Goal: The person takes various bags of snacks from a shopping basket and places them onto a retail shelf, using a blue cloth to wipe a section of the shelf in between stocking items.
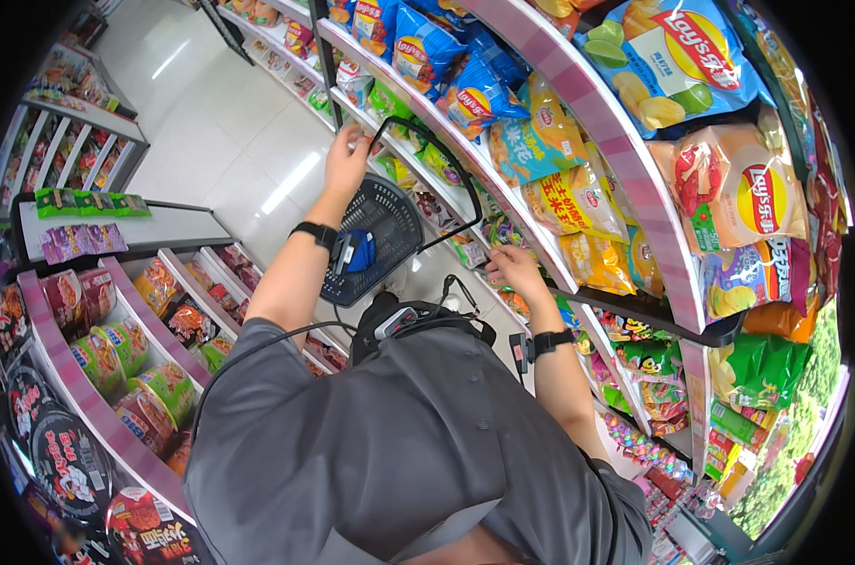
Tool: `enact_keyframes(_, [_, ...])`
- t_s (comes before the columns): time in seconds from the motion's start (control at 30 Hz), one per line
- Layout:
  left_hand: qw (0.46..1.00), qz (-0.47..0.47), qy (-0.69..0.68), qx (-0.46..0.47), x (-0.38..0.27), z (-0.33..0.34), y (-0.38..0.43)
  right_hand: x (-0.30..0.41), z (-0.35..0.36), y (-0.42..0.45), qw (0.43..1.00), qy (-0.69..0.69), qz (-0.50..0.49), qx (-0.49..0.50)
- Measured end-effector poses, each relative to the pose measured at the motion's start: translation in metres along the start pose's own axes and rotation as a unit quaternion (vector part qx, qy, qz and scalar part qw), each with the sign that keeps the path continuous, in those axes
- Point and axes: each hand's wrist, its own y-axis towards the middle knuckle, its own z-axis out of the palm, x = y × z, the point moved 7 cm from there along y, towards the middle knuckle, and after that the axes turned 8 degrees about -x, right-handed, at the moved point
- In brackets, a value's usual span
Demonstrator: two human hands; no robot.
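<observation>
My left hand [347,157] is raised with curled fingers beside the black handle [478,201] of a dark plastic shopping basket [399,265]. Whether it grips anything cannot be told. The handle stands up and leans towards the snack shelf on the right. Inside the basket lies a blue item [360,251], partly hidden by the black device on my left wrist. My right hand [515,272] is near the front edge of the snack shelf [540,254], its fingers loosely bent and holding nothing visible. Blue Lay's chip bags [473,102] and yellow snack bags [576,205] fill that shelf.
Shelves with cup noodles [162,388] and packets stand at the left. Green packets [91,203] and purple packets [84,242] lie on a shelf top. Pale floor tiles [236,106] run between the racks. A black cable [215,381] crosses my left sleeve.
</observation>
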Motion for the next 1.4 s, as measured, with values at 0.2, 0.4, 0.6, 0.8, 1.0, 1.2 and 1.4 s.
enact_keyframes(0.2, [0.989, -0.126, 0.032, -0.066, 0.08, -0.098, -0.089, -0.05, 0.037, 0.073, 0.995, -0.096, 0.009, 0.015])
enact_keyframes(0.4, [0.955, -0.247, 0.072, -0.15, 0.076, -0.181, -0.204, -0.065, 0.05, 0.177, 0.936, -0.301, -0.148, -0.11])
enact_keyframes(0.6, [0.933, -0.274, 0.086, -0.216, 0.078, -0.237, -0.319, -0.032, 0.079, 0.19, 0.952, -0.244, -0.157, -0.098])
enact_keyframes(0.8, [0.905, -0.354, 0.063, -0.229, 0.064, -0.211, -0.392, -0.055, 0.162, 0.157, 0.956, -0.185, -0.223, 0.048])
enact_keyframes(1.0, [0.918, -0.344, 0.027, -0.197, 0.049, -0.167, -0.428, -0.059, 0.203, 0.08, 0.934, -0.217, -0.277, 0.068])
enact_keyframes(1.2, [0.903, -0.361, -0.022, -0.23, 0.044, -0.151, -0.485, -0.09, 0.184, 0.051, 0.932, -0.228, -0.276, 0.053])
enact_keyframes(1.4, [0.915, -0.362, -0.018, -0.177, 0.081, -0.134, -0.543, -0.143, 0.151, 0.026, 0.94, -0.21, -0.267, 0.037])
